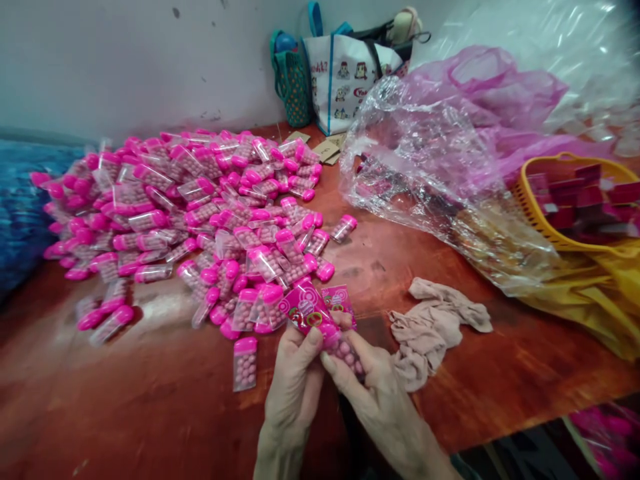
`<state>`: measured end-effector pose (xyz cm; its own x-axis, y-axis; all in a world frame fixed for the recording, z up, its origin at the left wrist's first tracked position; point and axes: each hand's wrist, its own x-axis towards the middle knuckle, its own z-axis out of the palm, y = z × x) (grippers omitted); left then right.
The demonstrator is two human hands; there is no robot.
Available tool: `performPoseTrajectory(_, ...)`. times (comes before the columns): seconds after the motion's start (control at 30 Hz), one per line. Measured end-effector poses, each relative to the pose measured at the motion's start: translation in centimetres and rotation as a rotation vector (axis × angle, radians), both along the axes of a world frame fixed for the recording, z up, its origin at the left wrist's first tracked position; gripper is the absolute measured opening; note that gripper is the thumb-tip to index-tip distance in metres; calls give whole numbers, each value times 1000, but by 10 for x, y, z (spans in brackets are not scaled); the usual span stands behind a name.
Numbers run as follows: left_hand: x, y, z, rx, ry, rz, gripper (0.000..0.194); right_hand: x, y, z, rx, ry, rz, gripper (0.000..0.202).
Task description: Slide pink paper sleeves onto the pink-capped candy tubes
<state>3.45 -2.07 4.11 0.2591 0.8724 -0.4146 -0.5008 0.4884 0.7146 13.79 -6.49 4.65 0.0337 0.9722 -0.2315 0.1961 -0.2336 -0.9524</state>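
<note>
Near the table's front edge, my left hand [297, 373] pinches a printed pink label [306, 305] between thumb and fingers. My right hand [373, 387] grips a small clear candy box [349, 353] full of pink balls, its pink cap touching the label. Behind the fingers, a second piece of printed pink label [338, 297] shows; whether it joins the first I cannot tell. To the left of my hands lies a single candy box [245, 364]. Beyond it a large heap of the same boxes [200, 200] spreads over the table.
A crumpled beige cloth [433, 327] lies right of my hands. Clear plastic wrap [420, 153] and a pink plastic bag [500, 93] sit behind it. At right stands a yellow basket [525, 193] holding dark pink pieces. A white tote bag [345, 87] leans by the wall.
</note>
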Motion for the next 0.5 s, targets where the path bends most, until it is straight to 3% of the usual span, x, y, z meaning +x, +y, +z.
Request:
performPoseTrajectory(0.17,-1,-2,3,46,-25,-60,18,1,-4,3,57,-37,60,19)
performPoseTrajectory(0.33,-3,-8,-3,-1,-114,-112,22,-6,-6,-3,189,-98,31,21)
performPoseTrajectory(0.5,-5,-6,-12,-33,-153,-68,34,-12,2,-4,80,-218,41,20)
